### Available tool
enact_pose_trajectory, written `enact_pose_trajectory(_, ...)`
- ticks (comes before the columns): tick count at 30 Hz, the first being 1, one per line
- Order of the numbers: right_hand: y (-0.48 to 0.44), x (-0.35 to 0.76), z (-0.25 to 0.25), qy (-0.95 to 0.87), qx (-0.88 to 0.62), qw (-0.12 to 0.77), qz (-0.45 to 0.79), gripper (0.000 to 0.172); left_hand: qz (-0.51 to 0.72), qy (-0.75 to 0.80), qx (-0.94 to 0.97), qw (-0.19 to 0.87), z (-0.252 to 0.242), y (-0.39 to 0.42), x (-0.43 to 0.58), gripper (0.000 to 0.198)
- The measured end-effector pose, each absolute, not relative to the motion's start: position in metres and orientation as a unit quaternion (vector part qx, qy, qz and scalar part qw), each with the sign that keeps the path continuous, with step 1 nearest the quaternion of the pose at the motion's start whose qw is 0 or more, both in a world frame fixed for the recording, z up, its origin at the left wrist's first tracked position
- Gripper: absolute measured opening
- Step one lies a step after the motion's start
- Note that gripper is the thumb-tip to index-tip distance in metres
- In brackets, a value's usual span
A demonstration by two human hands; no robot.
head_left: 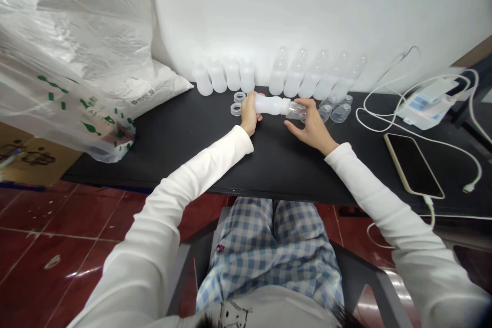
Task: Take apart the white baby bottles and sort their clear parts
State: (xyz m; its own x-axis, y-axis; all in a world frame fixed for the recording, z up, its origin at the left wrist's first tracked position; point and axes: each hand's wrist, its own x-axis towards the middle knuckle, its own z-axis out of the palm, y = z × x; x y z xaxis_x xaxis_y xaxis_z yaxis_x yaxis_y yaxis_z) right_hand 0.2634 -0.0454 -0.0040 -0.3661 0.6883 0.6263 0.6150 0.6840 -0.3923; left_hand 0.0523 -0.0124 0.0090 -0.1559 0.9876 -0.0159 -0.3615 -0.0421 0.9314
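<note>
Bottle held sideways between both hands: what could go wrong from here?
1. The bottle lies level between the left hand and right hand; if the grip on the clear cap slips, the cap could drop and roll on the table.
2. The right hand sits close to the loose caps and the capped bottles at the wall; a wide move might knock them over.
3. The two rings lie beside the left hand and could be swept away.

a frosted white bottle (271, 105) with a clear cap (295, 110) is held sideways, cap end pointing right.
</note>
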Motion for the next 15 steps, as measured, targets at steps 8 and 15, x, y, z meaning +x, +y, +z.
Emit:
enact_pose_trajectory(8, -0.0449, 0.2617, -0.0030, -0.806, -0.413, 0.420, 0.054, 0.056, 0.625, 0.429, 0.360, 0.543, 0.0079, -0.0117, 0.0519, 0.037)
enact_pose_trajectory(15, -0.0442, 0.2671, 0.0031, -0.801, -0.402, 0.443, -0.016, 0.043, 0.626, 0.433, 0.345, 0.550, 0.0113, -0.0129, 0.0520, 0.036)
